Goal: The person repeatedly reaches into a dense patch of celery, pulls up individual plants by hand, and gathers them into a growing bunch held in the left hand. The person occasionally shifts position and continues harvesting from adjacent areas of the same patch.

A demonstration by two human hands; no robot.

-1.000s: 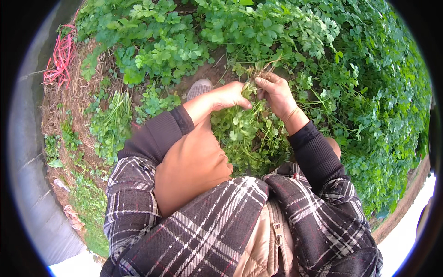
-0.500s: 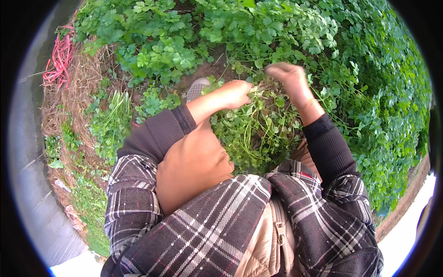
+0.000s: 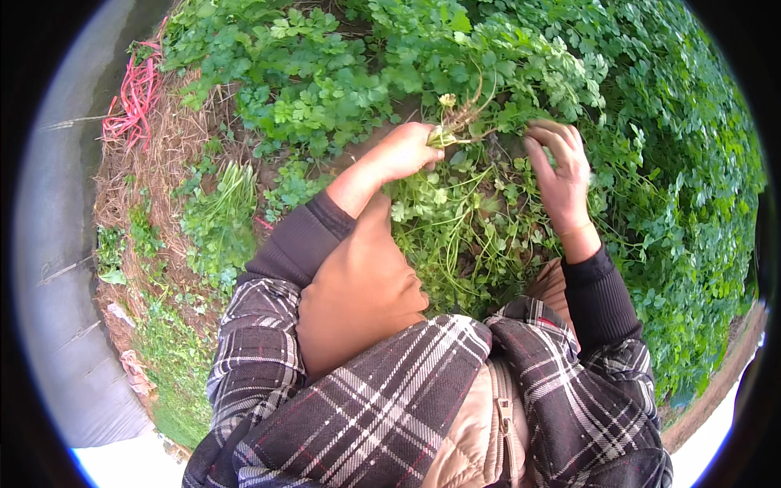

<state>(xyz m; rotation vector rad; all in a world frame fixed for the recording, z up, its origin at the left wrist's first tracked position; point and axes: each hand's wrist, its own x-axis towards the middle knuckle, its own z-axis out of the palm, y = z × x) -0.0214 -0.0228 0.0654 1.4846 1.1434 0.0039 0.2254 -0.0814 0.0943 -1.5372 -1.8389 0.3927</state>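
Note:
My left hand [image 3: 407, 152] is closed around the base of a pulled-up celery plant [image 3: 462, 119]. Its pale, stringy roots stick out to the right and upward past my fingers. To the right, my right hand [image 3: 563, 163] hovers with fingers bent and thumb apart, holding nothing I can see; its fingertips are slightly blurred. Between and below my hands, loose green stems and leaves [image 3: 464, 236] spread over dark soil in front of my knees.
Dense leafy celery [image 3: 675, 187] grows ahead and to the right. On the left lie a bunch of pulled celery [image 3: 232, 191], dry straw [image 3: 122, 183] and tangled pink-red ribbon [image 3: 137, 93]. Grey sheeting [image 3: 65, 268] runs along the far left edge.
My left hand has turned, bringing the plant's roots up into view. My right hand has moved right, away from the left one, and its fingers have spread. The whole view has shifted slightly.

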